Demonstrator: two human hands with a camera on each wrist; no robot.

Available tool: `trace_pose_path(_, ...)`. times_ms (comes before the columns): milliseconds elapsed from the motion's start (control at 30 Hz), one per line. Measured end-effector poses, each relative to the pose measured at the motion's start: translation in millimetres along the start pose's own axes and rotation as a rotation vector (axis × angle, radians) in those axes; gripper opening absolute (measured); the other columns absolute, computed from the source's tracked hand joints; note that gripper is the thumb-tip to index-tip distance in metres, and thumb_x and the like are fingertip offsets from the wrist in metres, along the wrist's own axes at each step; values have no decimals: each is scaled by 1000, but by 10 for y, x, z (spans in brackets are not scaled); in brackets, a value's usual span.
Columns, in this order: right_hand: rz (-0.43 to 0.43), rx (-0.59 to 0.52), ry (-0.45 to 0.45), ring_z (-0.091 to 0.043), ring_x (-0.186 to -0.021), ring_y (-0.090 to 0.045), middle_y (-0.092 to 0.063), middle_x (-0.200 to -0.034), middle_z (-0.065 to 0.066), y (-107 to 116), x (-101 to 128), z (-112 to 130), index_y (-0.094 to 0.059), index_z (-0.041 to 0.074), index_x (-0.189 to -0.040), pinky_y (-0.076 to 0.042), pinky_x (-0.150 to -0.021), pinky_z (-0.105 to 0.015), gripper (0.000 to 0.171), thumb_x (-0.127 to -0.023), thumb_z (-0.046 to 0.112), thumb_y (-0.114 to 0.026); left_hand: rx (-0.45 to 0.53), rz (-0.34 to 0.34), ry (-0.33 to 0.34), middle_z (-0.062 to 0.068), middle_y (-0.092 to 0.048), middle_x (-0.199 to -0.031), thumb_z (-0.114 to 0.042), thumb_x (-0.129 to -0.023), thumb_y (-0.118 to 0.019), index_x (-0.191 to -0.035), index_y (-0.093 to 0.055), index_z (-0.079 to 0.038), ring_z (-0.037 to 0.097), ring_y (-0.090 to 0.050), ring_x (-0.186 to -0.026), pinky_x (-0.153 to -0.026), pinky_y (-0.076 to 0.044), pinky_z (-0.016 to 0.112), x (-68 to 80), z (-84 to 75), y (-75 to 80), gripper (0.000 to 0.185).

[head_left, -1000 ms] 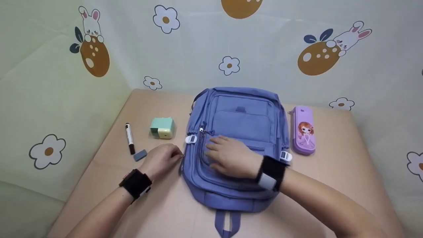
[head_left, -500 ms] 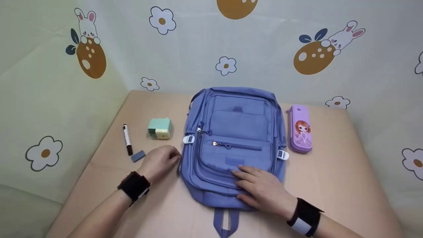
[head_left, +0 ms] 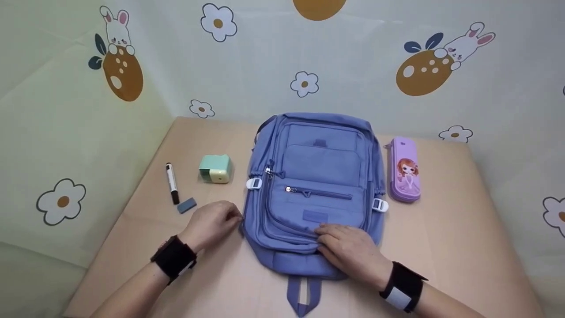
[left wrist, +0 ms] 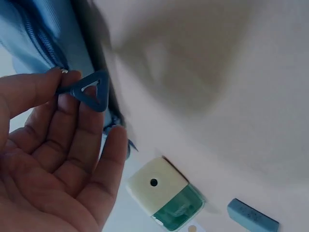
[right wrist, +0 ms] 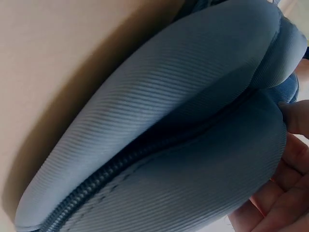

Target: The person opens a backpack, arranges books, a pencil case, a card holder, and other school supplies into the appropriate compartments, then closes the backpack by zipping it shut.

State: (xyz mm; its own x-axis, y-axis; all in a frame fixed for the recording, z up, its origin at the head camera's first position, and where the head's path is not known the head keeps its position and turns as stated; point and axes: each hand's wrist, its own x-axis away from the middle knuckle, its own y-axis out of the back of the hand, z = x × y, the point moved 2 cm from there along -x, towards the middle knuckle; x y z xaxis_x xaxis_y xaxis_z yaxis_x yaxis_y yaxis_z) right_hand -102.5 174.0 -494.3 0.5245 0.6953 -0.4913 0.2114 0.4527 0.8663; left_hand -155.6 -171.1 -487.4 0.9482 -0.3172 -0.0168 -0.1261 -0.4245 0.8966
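Observation:
A blue backpack [head_left: 324, 163] lies front side up on the table, its top toward the back wall. At its left edge my left hand [head_left: 214, 224] pinches a zipper pull [left wrist: 103, 92] with a triangular loop, between thumb and forefinger. A toothed zipper track [left wrist: 42, 41] runs up to that pinch in the left wrist view. My right hand [head_left: 353, 254] grips the fabric at the lower right front of the bag, thumb [right wrist: 295, 116] on top and fingers underneath. Beside that fold, the right wrist view shows another stretch of zipper [right wrist: 108, 171].
Left of the bag lie a mint and cream pencil sharpener [head_left: 215, 168], a marker [head_left: 172, 183] and a blue-grey eraser [head_left: 186, 205]. A purple pencil case [head_left: 404, 170] with a printed doll is on the right. Patterned cloth walls [head_left: 256, 66] enclose the table [head_left: 446, 247].
My right hand has moved from the middle of the backpack's front down to its lower right and taken hold of fabric there. My left hand stays at the left edge, slightly lower.

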Motion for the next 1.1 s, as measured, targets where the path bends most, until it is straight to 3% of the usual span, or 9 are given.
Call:
trace_pose_path(300, 0, -30, -13, -22, -114, -67, -71, -123, -2, 20, 28, 6, -72, 14, -102, -56, -92, -42, 15, -89, 20, -77, -58, 0, -82, -4, -67, -77, -6, -85, -76, -82, -76, -14, 16, -64, -71, -65, -54, 37, 209, -225, 45, 8)
trace_pose_path(500, 0, -49, -18, -22, -117, -66, -70, -125, -2, 39, 63, 14, -72, 14, -104, -55, -93, -42, 17, -90, 22, -77, -23, 6, -56, -8, -66, -76, -8, -84, -75, -80, -76, -15, 12, -61, -69, -63, -53, 35, 248, -227, -15, 8)
trace_pose_path(667, -9, -87, 9, -25, -123, -63, -68, -130, -4, 142, 123, -13, -73, 12, -112, -52, -98, -44, 27, -91, 28, -77, -1, 1, -35, -9, -65, -77, -9, -84, -77, -82, -75, -16, 11, -62, -71, -66, -53, 36, 264, -193, -49, 8)
trace_pose_path(833, -63, -76, 55, -30, -123, -62, -67, -131, -8, 312, 295, -114, -73, 8, -117, -48, -102, -46, 35, -91, 31, -76, 9, -4, -29, -8, -67, -79, -9, -83, -77, -83, -76, -16, 12, -63, -74, -69, -53, 36, 280, -173, -66, 8)
trace_pose_path(1100, -49, -48, -10, -35, -125, -59, -62, -139, -11, 346, 709, -304, -73, 10, -118, -40, -106, -43, 42, -80, 25, -82, 15, -48, -35, -9, -66, -78, -10, -85, -78, -83, -74, -17, 12, -63, -73, -68, -53, 35, 275, -174, -130, 8)
